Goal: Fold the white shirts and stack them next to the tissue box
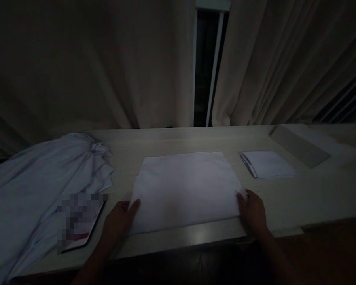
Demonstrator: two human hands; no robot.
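Dim tabletop [314,190]: white cloth [185,188]; left hand [118,221], right hand [253,211] pinching its near corners; best kept taut, edges aligned.

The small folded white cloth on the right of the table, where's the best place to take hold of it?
Probably at the layered edge on the left of the small folded white cloth, coming from that side. It lies flat on the pale wooden table, and only there do the stacked folds show something to pinch.
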